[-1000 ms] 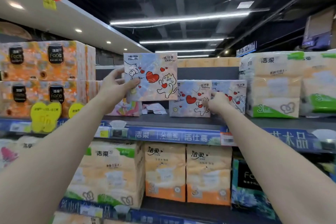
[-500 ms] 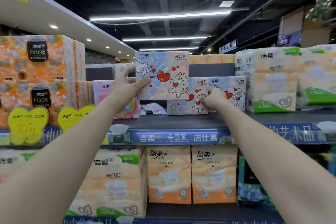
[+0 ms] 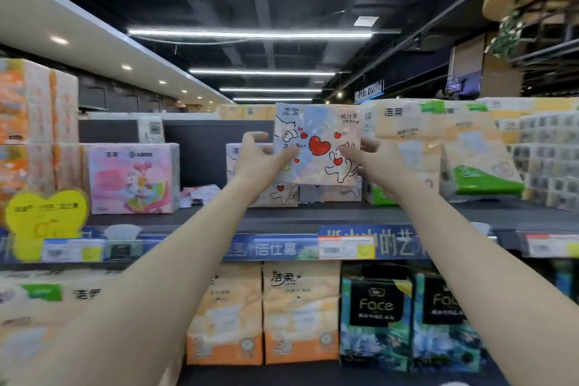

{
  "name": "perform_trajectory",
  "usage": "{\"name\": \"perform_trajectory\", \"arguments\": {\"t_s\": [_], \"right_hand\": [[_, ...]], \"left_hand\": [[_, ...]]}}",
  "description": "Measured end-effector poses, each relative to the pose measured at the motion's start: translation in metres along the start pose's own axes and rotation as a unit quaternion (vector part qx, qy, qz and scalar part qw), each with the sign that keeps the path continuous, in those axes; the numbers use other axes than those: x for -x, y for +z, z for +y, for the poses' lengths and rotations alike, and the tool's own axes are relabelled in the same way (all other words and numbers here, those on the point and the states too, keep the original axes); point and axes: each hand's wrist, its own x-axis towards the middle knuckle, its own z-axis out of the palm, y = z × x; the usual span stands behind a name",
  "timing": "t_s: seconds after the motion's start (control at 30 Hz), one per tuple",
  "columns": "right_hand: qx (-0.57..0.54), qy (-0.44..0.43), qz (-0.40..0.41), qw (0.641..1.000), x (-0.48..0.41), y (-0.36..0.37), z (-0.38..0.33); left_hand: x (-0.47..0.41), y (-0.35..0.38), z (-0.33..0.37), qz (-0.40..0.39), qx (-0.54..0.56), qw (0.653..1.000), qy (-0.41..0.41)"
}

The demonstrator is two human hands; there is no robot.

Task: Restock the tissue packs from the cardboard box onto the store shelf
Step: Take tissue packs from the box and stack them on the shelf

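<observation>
A pale blue tissue pack [image 3: 319, 135] printed with red hearts and a cartoon cat is held up above the top shelf [image 3: 313, 216]. My left hand [image 3: 260, 160] grips its left edge, thumb on the front. My right hand [image 3: 376, 163] grips its right edge. Below and behind it, two packs of the same print [image 3: 279, 194] stand on the shelf, partly hidden by my hands and the held pack. The cardboard box is out of view.
A pink tissue pack [image 3: 131, 178] stands at the left of the shelf, with crumpled paper [image 3: 200, 194] beside it. Orange packs [image 3: 34, 125] are stacked far left, green-labelled packs [image 3: 454, 150] to the right. The lower shelf holds orange packs [image 3: 300, 313] and dark Face packs [image 3: 376, 316].
My right hand left the shelved pack and came up to the right edge of the held pack. The held pack shifted right, over the two shelved ones. The camera turned right.
</observation>
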Motion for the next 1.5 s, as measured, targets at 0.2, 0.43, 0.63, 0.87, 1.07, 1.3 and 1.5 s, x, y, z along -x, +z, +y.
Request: {"name": "perform_trajectory", "arguments": {"t_s": [0.2,0.43,0.63,0.87,1.07,1.3,1.5], "right_hand": [[0.008,0.053,0.014,0.998,-0.012,-0.029,0.035],[0.165,0.045,0.075,0.982,-0.026,-0.027,0.048],[0.265,0.048,0.09,0.959,-0.03,-0.02,0.062],[0.256,0.05,0.099,0.96,-0.035,-0.025,0.063],[0.239,0.05,0.067,0.968,-0.028,-0.043,0.059],[0.286,0.014,0.032,0.958,-0.007,-0.048,0.052],[0.327,-0.029,-0.009,0.945,0.056,-0.058,0.028]], "left_hand": [[0.001,0.063,-0.016,0.056,-0.116,0.992,0.007],[0.0,0.09,-0.026,0.073,-0.253,0.965,-0.02],[-0.004,0.094,-0.031,0.078,-0.306,0.948,-0.046],[-0.008,0.098,-0.03,0.113,-0.331,0.935,-0.056],[-0.001,0.094,-0.024,0.095,-0.33,0.938,-0.05],[0.03,0.097,-0.007,0.052,-0.367,0.928,0.024],[0.074,0.101,0.017,0.031,-0.403,0.912,0.066]]}}
